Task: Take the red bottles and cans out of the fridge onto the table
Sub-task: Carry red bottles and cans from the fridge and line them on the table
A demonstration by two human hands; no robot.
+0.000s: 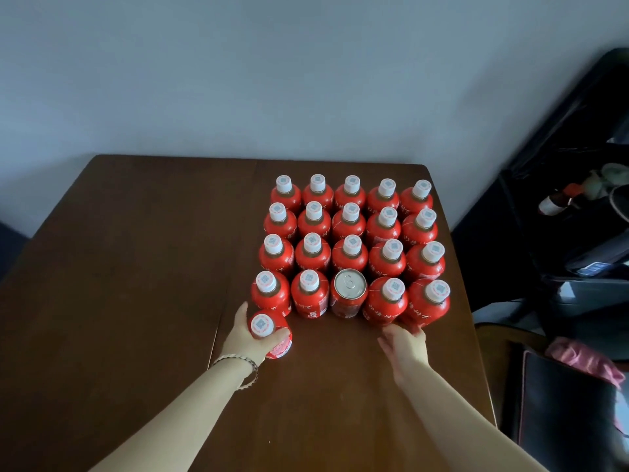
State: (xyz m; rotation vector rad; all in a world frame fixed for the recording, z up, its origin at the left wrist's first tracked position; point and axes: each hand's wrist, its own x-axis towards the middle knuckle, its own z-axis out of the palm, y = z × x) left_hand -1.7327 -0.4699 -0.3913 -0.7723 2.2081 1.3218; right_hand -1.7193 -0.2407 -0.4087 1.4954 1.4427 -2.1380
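The left hand (246, 335) has its grip closed round a small red plastic bottle with a white screw cap (269, 330). The fingers curl about its body from below and the thumb lies up its far-left side. The bottle is upright, low over the dark brown wooden surface (136, 267); whether its base touches cannot be told. It sits just in front of the left end of a block of matching red bottles (350, 248), close to the nearest one. A pale beaded bracelet (238, 366) loops the left wrist. The right hand (405, 345) has its grip open and holds nothing. Its fingers are fairly straight and reach to the foot of the two bottles at the right end of the nearest row (the fingertips are blurred, so contact is uncertain). The block stands upright in four rows of five on the right half of the surface, packed shoulder to shoulder. In the nearest row the third place from the left holds a red metal can with a silver pull-tab top (350, 292), not a bottle. Behind the surface rises a plain pale grey wall (306, 80). Off the right edge lie dark furniture and a crumpled pink cloth (578, 362).
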